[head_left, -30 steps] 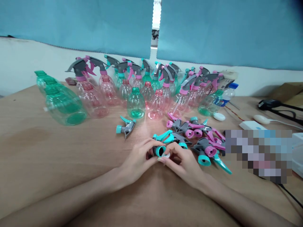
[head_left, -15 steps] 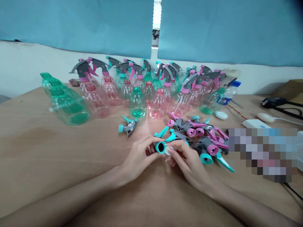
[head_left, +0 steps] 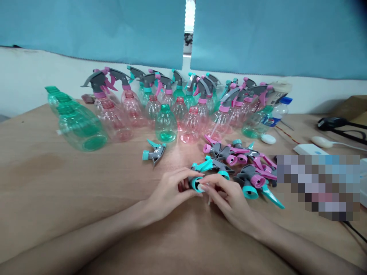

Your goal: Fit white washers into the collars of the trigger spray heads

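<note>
My left hand (head_left: 172, 187) is closed around a grey trigger spray head with a turquoise collar (head_left: 195, 184), its open underside facing me. Between the fingertips of my right hand (head_left: 231, 193) is a small white round plastic piece (head_left: 201, 187), touching the collar's mouth. A thin whitish bit shows below those fingers, partly hidden, so I cannot tell whether it belongs to the piece. Left of my hands, a loose turquoise-and-grey spray head (head_left: 155, 153) lies on the table. To the right is a pile of pink and turquoise spray heads (head_left: 249, 173).
Behind stand several transparent bottles, among them a green bottle (head_left: 166, 124) and a pink bottle (head_left: 192, 128) without heads; others carry spray heads. Green bottles (head_left: 83, 131) are grouped left. A blue-capped drink bottle (head_left: 276, 114), white oval object (head_left: 268, 139) and cables are right.
The white piece has moved from beside the collar into its mouth. The spray head has tilted toward my right hand and its turquoise trigger has swung to the right.
</note>
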The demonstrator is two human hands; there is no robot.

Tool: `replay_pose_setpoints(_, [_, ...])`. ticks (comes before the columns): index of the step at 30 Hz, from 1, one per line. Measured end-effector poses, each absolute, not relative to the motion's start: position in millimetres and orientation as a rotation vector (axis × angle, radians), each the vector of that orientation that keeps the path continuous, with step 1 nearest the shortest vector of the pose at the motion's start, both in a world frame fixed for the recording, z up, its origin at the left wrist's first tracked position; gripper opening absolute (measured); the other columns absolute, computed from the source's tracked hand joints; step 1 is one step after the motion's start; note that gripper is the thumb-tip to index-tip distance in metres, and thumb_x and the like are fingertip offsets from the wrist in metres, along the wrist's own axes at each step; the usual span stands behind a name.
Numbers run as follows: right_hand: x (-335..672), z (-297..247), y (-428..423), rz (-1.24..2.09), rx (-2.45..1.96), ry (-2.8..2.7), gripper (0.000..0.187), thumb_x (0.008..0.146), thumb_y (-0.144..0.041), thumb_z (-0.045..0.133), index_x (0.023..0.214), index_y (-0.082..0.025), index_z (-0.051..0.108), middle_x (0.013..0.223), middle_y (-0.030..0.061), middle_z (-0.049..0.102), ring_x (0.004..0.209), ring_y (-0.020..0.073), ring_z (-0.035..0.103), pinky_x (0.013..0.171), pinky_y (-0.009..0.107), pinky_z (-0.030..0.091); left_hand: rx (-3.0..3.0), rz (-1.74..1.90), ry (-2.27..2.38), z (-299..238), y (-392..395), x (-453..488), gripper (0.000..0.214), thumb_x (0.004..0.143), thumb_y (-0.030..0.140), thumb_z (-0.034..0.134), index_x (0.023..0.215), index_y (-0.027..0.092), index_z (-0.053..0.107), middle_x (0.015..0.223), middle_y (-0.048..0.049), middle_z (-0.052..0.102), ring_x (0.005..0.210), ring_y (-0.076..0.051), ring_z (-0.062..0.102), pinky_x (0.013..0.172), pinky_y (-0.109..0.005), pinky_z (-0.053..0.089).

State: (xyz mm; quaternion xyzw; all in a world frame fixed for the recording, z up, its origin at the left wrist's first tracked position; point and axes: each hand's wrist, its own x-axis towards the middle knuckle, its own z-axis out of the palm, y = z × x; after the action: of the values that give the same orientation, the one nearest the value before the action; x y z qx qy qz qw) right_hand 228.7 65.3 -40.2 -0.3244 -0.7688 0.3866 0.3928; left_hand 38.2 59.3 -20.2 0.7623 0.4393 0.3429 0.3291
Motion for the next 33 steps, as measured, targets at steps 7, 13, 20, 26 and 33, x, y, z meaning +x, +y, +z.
replay_pose_setpoints(7, [227.5,-39.3,67.8,0.965,-0.829,-2.000,0.012,0.094,-0.025,0.050,0.100,-0.022,0.060,0.063,-0.0048,0.059,0.050,0.0075,0.056,0.049,0.017,0.042,1.921,0.878,1.138,-18.8,60.2,39.4,0.027,0.077,0.018,0.072,0.104,0.021,0.066,0.082,0.0023,0.065,0.064,-0.010,0.052,0.059,-0.020,0.041])
replay_pose_setpoints(13, [229.3,-40.2,67.7,0.911,-0.863,-2.070,0.025,0.095,-0.023,0.049,0.119,-0.026,0.051,0.060,-0.0076,0.055,0.052,0.0075,0.053,0.050,0.017,0.039,1.857,0.878,1.169,-17.7,60.4,40.8,0.020,0.076,0.019,0.073,0.095,0.019,0.067,0.082,0.0019,0.065,0.065,-0.010,0.052,0.059,-0.021,0.041])
replay_pose_setpoints(20, [234.8,-31.6,73.4,0.667,-0.816,-1.985,0.017,0.089,-0.018,0.053,0.105,-0.023,0.050,0.058,-0.0095,0.039,0.044,0.0065,0.038,0.042,0.018,0.030,1.868,0.882,1.182,-20.8,59.6,40.1,0.030,0.075,0.019,0.074,0.104,0.022,0.066,0.086,0.0017,0.063,0.067,-0.010,0.052,0.060,-0.021,0.041])
replay_pose_setpoints(26, [241.9,-25.5,78.8,0.537,-0.776,-2.203,0.011,0.080,-0.016,0.058,0.088,-0.021,0.052,0.059,-0.0075,0.047,0.045,0.0066,0.041,0.045,0.019,0.033,1.894,0.880,1.163,-21.6,59.7,38.9,0.024,0.080,0.024,0.070,0.103,0.021,0.065,0.090,0.0004,0.062,0.068,-0.011,0.052,0.060,-0.021,0.041])
replay_pose_setpoints(33, [237.3,-24.7,77.5,0.563,-0.842,-2.284,0.008,0.080,-0.018,0.055,0.087,-0.019,0.053,0.060,-0.0062,0.049,0.047,0.0077,0.047,0.048,0.021,0.036,1.927,0.881,1.141,-20.9,59.4,39.0,0.025,0.080,0.020,0.069,0.104,0.021,0.065,0.087,-0.0001,0.060,0.068,-0.011,0.051,0.060,-0.021,0.041])
